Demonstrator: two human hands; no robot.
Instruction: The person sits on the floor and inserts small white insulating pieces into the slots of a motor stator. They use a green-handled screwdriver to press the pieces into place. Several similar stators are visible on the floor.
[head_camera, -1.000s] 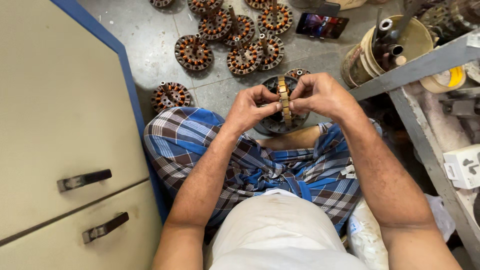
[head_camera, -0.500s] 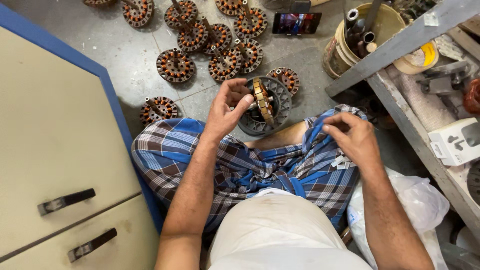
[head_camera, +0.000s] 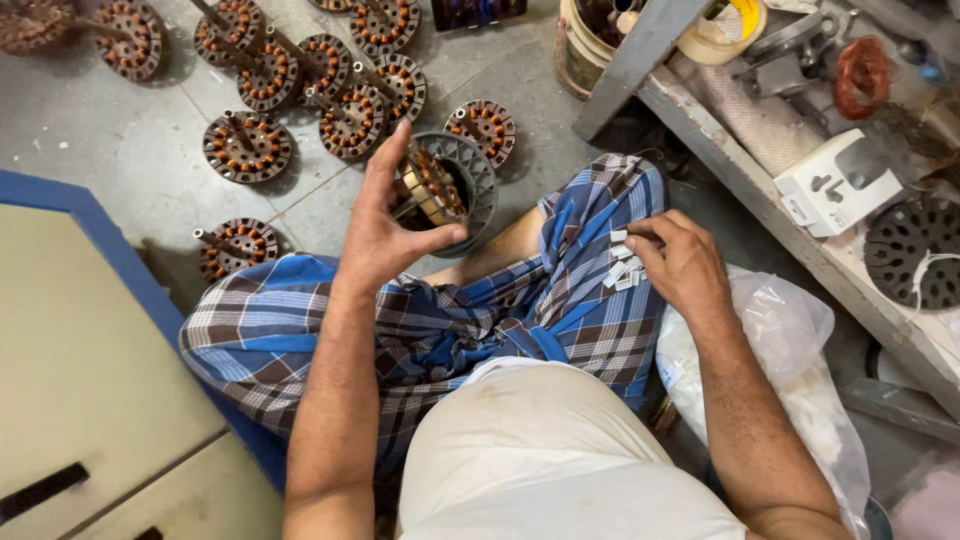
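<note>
My left hand (head_camera: 385, 225) holds a round wound stator (head_camera: 432, 188) with copper coils, tilted on edge over a grey ribbed housing (head_camera: 478, 172) on the floor in front of my knees. My right hand (head_camera: 678, 262) rests on my right knee, fingers pinched on small white paper strips (head_camera: 622, 266) lying on the checked blue cloth (head_camera: 580, 300). Both hands are apart, the right one well away from the stator.
Several more wound stators (head_camera: 248, 147) lie on the concrete floor ahead. A cream cabinet with a blue edge (head_camera: 90, 350) stands at my left. A metal rack (head_camera: 800, 240) with a white socket box (head_camera: 836, 182) and a plastic bag (head_camera: 790, 340) are at my right.
Both hands held the stator a second ago. My right hand let go and moved down to my right knee onto the white strips; my left hand keeps the stator.
</note>
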